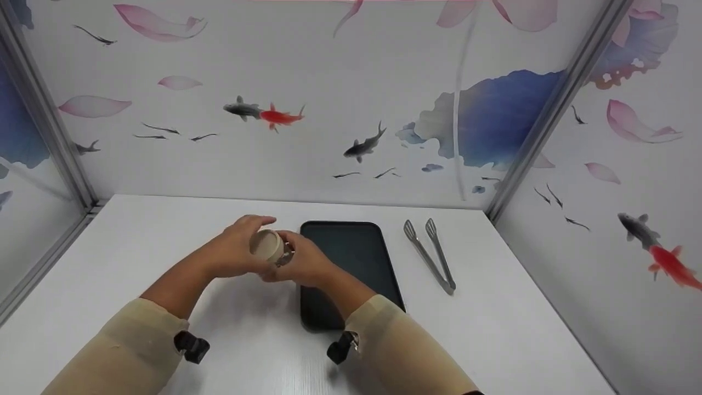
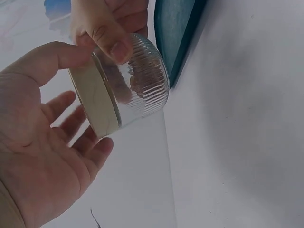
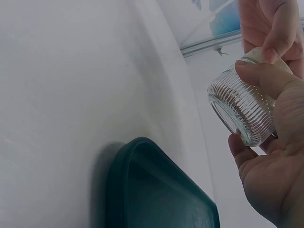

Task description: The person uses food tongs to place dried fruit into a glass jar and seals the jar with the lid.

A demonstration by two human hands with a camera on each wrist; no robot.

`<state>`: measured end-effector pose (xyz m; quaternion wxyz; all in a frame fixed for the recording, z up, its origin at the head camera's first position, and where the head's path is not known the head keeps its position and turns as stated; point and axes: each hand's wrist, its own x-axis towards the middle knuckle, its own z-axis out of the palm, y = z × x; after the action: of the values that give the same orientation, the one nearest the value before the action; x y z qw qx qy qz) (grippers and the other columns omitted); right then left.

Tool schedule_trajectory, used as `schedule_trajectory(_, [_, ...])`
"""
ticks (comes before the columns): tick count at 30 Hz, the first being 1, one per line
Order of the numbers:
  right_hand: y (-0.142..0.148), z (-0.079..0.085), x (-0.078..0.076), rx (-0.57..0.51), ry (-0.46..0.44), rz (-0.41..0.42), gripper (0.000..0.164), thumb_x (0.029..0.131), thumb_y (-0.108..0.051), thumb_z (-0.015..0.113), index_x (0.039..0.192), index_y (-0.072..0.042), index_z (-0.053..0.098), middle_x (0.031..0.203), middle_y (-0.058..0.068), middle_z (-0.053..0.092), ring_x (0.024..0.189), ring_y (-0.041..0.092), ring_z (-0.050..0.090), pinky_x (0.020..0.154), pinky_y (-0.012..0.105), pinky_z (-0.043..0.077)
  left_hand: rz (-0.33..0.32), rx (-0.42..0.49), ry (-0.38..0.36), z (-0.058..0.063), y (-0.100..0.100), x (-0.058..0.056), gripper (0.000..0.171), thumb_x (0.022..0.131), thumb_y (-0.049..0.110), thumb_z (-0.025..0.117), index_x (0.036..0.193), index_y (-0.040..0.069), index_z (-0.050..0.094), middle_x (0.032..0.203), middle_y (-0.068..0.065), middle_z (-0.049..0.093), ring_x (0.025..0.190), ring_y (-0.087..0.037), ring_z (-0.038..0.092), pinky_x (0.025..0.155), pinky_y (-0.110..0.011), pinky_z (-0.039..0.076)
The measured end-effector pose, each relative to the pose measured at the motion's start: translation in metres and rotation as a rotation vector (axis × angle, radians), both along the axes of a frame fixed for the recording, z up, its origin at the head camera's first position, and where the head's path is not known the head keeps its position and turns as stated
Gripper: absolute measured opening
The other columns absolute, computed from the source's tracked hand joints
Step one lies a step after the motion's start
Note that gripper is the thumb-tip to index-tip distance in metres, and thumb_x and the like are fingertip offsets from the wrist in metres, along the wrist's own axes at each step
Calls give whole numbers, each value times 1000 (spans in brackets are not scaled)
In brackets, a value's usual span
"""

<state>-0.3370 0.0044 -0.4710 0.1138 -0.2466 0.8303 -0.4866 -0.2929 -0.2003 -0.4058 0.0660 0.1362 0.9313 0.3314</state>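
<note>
Above the white table I hold a small ribbed glass jar (image 2: 151, 78) with a flat beige lid (image 2: 95, 102) on it. My right hand (image 1: 310, 262) grips the clear body, thumb on one side and fingers on the other. Around the lid, my left hand (image 1: 233, 251) has its thumb and curled fingers at the rim. In the left wrist view the jar lies tilted on its side, the lid toward my left palm. Whether anything is inside the glass I cannot tell; fingers show through it.
A dark green rectangular tray (image 1: 356, 247) lies on the white table (image 1: 241, 351), just right of the jar and partly under my right forearm. Farther right rest metal tongs (image 1: 439, 258), their tips spread apart. Printed panels (image 1: 307, 66) wall the table at the back and sides.
</note>
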Motion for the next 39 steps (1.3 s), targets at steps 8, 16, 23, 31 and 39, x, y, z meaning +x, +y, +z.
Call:
schedule_trajectory(8, [-1,1,1,8,24,24,83,76,-29,99,147,-37,58,129,-14,67,117,8,64,99,34,60,209,-92,-66,4,15,2,123,85,93,53,168,6,26,164,-31,35,136,-49,57,102,-65,56])
schedule_trajectory(16, [0,-1,2,17,3,2,82,77,-28,99,147,-38,58,131,-16,65,120,9,62,98,34,61,119,-121,-19,4,16,1,86,92,64,73,153,8,52,145,-25,55,120,-38,63,88,-51,62])
schedule_trajectory(23, [1,-2,2,22,7,-5,86,75,-31,99,150,-35,56,135,-16,64,123,8,61,103,35,60,-27,-48,-3,5,9,-1,83,89,34,83,161,12,47,162,-20,46,133,-39,58,96,-54,60])
schedule_trajectory(31, [0,0,1,21,15,3,86,76,-29,100,150,-36,57,136,-15,65,124,8,62,104,36,60,55,-35,-51,7,14,3,98,93,61,74,169,17,30,171,-22,30,141,-46,53,103,-63,57])
schedule_trajectory(39, [-1,1,1,26,14,1,82,77,-26,99,148,-37,59,131,-16,66,121,9,63,102,37,60,195,-120,-58,8,23,7,101,93,78,59,162,6,38,152,-26,47,122,-41,62,89,-54,60])
